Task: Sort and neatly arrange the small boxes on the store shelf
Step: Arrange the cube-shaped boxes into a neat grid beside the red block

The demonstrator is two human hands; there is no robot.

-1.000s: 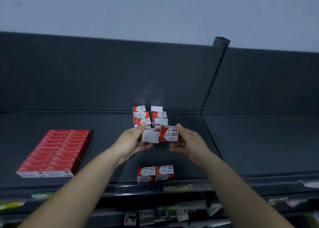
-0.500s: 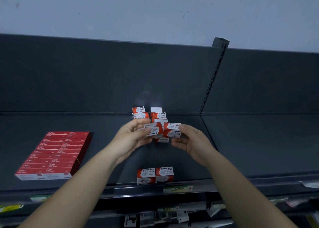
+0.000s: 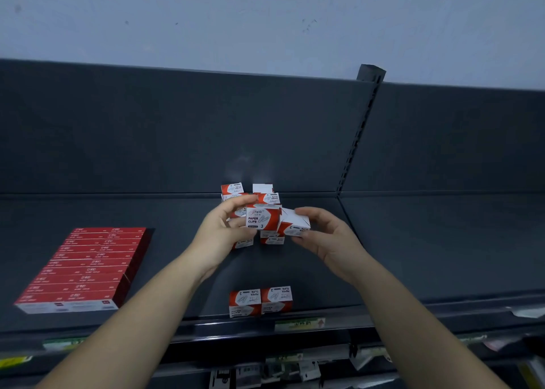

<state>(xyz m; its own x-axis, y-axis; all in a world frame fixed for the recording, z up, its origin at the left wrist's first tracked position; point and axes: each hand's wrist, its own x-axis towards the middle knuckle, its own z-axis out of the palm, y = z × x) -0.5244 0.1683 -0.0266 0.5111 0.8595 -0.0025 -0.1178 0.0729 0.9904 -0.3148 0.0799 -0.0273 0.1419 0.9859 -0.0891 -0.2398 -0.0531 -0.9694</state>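
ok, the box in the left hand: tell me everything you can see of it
The box is a small closed carton, cardboard by its look, red and white. Its near face reads PAPER CLIPS upright, with a clip drawing and a 3. The left hand grips its left side, above the shelf, in front of the stack. Its right edge lies by the tilted box in the right hand; contact unclear.

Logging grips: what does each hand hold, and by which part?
Left hand pinches one paper clip box by its left side; right hand holds a tilted box by its right end.
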